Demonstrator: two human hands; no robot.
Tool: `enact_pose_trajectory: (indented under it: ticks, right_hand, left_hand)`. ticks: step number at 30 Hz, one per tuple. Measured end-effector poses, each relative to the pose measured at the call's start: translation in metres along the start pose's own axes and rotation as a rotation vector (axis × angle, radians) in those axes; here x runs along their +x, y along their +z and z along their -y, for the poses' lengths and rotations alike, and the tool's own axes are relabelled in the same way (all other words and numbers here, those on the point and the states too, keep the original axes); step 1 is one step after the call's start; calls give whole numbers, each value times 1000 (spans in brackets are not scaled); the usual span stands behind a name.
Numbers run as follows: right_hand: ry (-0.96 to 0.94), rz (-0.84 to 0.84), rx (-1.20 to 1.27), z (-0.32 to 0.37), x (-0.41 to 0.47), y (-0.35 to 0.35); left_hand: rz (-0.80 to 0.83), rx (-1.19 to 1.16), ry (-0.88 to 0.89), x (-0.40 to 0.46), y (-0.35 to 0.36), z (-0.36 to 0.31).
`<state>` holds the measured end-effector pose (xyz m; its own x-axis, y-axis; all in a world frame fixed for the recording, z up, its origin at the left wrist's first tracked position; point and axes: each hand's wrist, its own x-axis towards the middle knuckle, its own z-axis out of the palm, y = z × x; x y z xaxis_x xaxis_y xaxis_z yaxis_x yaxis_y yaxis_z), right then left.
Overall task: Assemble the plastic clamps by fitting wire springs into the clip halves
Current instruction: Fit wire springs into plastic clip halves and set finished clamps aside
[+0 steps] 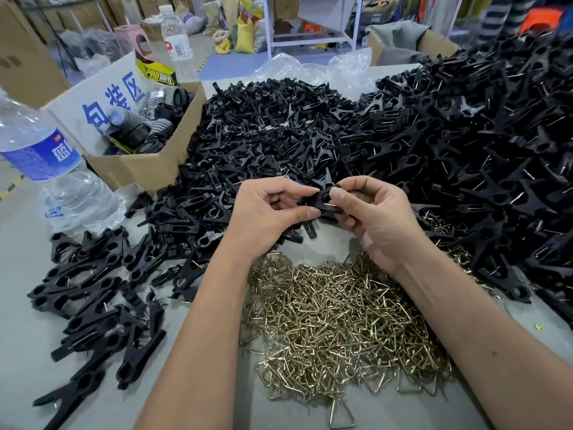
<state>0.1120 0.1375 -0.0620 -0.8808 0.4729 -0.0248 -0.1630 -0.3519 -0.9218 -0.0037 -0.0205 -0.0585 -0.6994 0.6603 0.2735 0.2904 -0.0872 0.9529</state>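
Both hands meet over the middle of the table around one black plastic clamp [322,203]. My left hand [266,209] pinches its left end between thumb and fingers. My right hand [372,212] grips the right end, and a short bit of metal wire shows under the thumb. Just below the hands lies a heap of brass-coloured triangular wire springs [341,321]. A big pile of loose black clip halves [263,135] spreads behind the hands. Clamps with wires fitted lie in a heap at the right [496,150] and in a smaller group at the left [93,299].
A clear water bottle [46,169] stands at the left edge. Behind it is an open cardboard box [145,162] of black parts, with a second bottle [176,41] further back. Crumpled clear plastic [325,69] and another box [434,45] sit at the table's far side.
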Motion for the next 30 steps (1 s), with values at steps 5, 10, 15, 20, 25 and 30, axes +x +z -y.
enact_pose_trajectory:
  ticks: [5,10,15,20,25,30]
  right_hand:
    - [164,263,86,-1,-1,-3]
    - [298,493,172,3,-2,-9]
    - [369,543,312,5,-1,-15]
    - [547,610,754,4,1,-13]
    - [641,678,946,6,1,-13]
    - [617,635,882,5,1,-15]
  left_hand:
    - [45,-154,10,-3,1,-2]
    - [88,-265,-11,-5,0,-2]
    - [76,-269,5,-6,3,-4]
    - [49,-252,7,-3,3,-2]
    - [70,-341,1,-2,1,-1]
    - [13,-373,18,-3,4,0]
